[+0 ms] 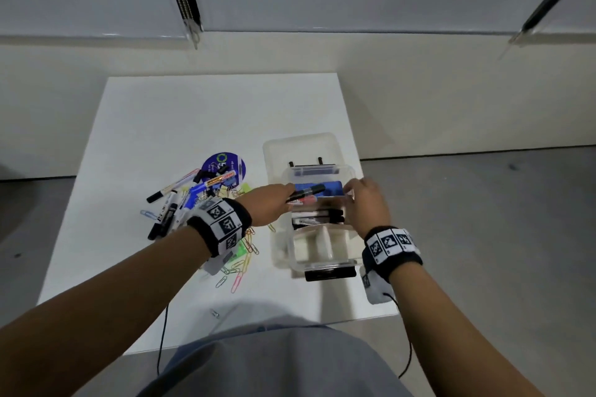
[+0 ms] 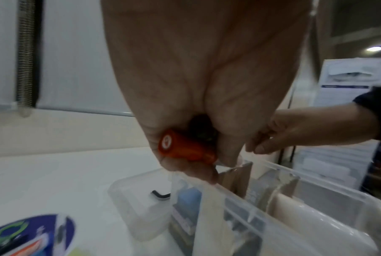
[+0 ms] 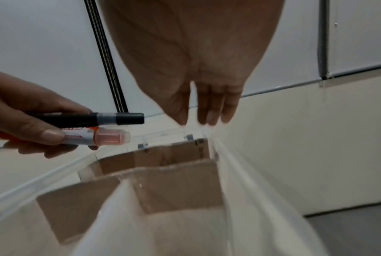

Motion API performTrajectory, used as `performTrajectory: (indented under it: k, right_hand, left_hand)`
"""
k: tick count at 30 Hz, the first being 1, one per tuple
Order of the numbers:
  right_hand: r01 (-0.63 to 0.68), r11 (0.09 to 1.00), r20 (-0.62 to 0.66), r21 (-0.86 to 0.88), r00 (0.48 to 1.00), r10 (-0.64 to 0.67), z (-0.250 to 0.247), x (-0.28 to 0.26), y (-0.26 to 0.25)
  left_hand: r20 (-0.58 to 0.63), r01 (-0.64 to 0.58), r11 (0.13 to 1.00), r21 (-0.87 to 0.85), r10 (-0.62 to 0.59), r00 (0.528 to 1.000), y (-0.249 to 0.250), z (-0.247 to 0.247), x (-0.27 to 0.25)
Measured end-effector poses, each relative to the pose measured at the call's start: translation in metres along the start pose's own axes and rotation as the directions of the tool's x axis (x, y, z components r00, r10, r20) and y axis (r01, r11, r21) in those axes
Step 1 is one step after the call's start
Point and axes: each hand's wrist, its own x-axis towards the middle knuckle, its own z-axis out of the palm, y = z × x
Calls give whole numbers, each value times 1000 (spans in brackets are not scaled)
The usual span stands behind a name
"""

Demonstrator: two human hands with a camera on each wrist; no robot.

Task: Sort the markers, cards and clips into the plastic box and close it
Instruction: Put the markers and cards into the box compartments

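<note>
Hands: left hand (image 1: 274,203) clamps black marker (image 3: 93,118) and red marker (image 3: 97,137); right hand (image 1: 367,203) slack-fingered at clear plastic box (image 1: 322,264) rim.
Placement: lower level, parallel to stored markers, then release.

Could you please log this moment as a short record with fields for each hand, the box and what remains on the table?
left hand: holds a black marker and a red marker together above the box
right hand: open, fingers straight at the box's far-right edge
plastic box: open, markers already inside
table: loose markers, paper clips
</note>
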Motion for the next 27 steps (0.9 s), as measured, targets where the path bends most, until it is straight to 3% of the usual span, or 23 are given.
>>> performTrajectory:
  k: [1, 5, 7, 13, 16, 18, 20, 24, 27]
  right_hand:
    - [-47, 999, -48, 16, 998, 47, 1, -4, 5]
    - [-154, 976, 93, 153, 986, 141, 10, -12, 6]
    - [-165, 972, 96, 169, 984, 150, 10, -13, 5]
    - [-214, 956, 100, 202, 975, 197, 11, -12, 3]
    - [-203, 960, -8, 192, 978, 208, 13, -12, -11]
    - [-138, 975, -82, 173, 985, 153, 12, -9, -33]
    - [-69, 982, -85, 175, 993, 84, 14, -5, -62]
    - [146, 969, -3, 199, 989, -148, 39, 6, -128]
    - [248, 959, 148, 135, 952, -267, 64, 16, -173]
  left_hand:
    - [25, -17, 999, 33, 16, 1000, 6, 4, 5]
    - [114, -84, 983, 161, 66, 991, 39, 26, 35]
    - [102, -80, 982, 173, 63, 993, 52, 37, 47]
    - [-44, -109, 992, 69, 112, 993, 46, 50, 46]
    - [-237, -125, 992, -10, 119, 964, 23, 38, 27]
    - [-399, -68, 992, -109, 19, 917, -6, 29, 14]
    - [-478, 17, 978, -208, -117, 871, -41, 23, 3]
    - [-483, 245, 943, -226, -327, 812, -119, 19, -17]
    - [-430, 520, 823, -230, -565, 704, -173, 25, -42]
